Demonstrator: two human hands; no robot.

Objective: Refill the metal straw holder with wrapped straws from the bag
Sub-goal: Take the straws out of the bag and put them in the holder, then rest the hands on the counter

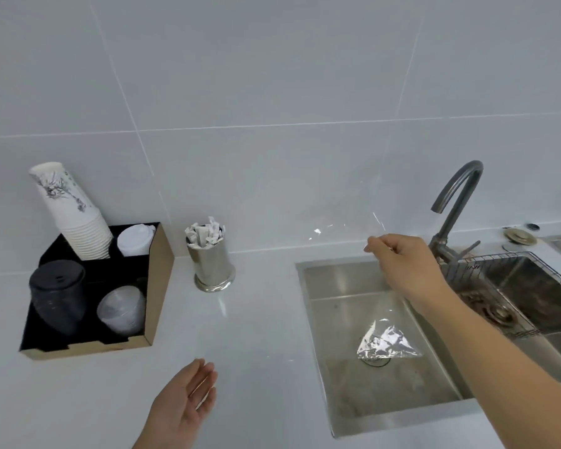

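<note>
The shiny metal straw holder stands on the white counter near the wall, with white wrapped straws sticking out of its top. My right hand is raised over the sink and pinches the clear plastic bag by its upper edge. The bag hangs down into the sink, its crinkled lower corner glinting, and I see no straws inside it. My left hand hovers low over the counter's front, palm up, fingers apart, holding nothing.
A cardboard organizer at the left holds stacked paper cups, white lids, black lids and clear lids. The steel sink lies at the right, with a curved faucet behind it and a wire rack over the right basin.
</note>
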